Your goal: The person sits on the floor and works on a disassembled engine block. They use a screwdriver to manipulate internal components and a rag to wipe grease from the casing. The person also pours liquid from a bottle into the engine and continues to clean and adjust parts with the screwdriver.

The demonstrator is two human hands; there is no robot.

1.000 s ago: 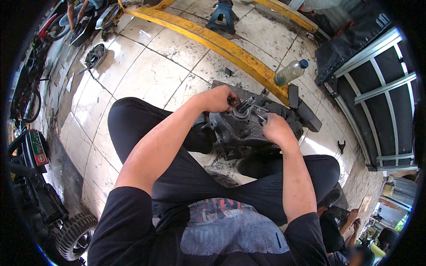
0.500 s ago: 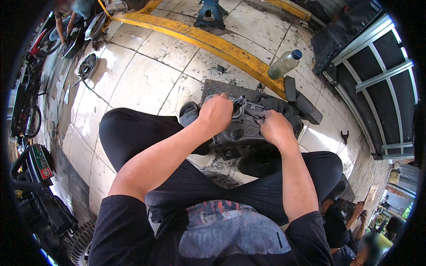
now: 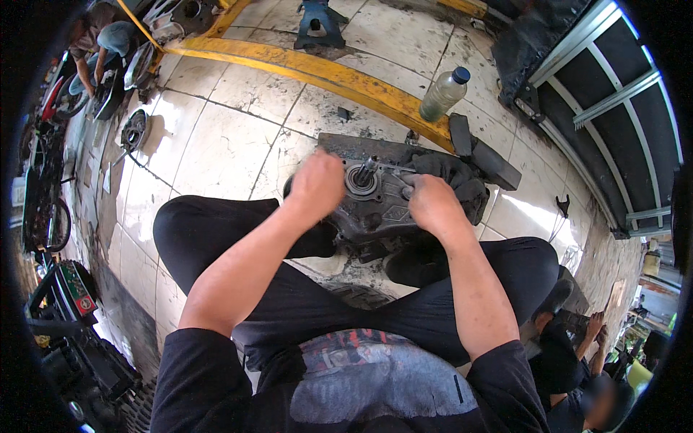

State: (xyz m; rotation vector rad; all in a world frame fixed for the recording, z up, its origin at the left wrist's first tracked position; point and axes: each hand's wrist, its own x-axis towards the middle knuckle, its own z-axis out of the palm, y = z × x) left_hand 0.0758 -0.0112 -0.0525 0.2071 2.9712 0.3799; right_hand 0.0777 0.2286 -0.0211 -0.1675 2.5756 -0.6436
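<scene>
A dark, greasy gearbox casing point(image 3: 372, 220) lies between my bent legs. A splined metal shaft point(image 3: 369, 167) stands up from it through a round bearing seat point(image 3: 363, 182). My left hand point(image 3: 317, 186), a little blurred, is curled closed over the casing's left end, just left of the bearing seat; whatever its fingers may hold is hidden. On the right side of the casing, my right hand point(image 3: 437, 204) has its fingers pinched together at the upper face, beside a dark rag point(image 3: 444, 166). What sits in that pinch is too small to name.
Behind the casing lies a dark flat board point(image 3: 339, 143). Beyond it run a yellow steel beam point(image 3: 303, 71), a capped plastic bottle point(image 3: 443, 95) and a blue jack stand point(image 3: 320, 25). Other people work at far left and lower right. A black forked part point(image 3: 562, 206) lies on the tiles.
My left hand has moved left, away from the shaft, uncovering the bearing seat. My right hand has shifted slightly left and stays at the casing. The view has tilted a little.
</scene>
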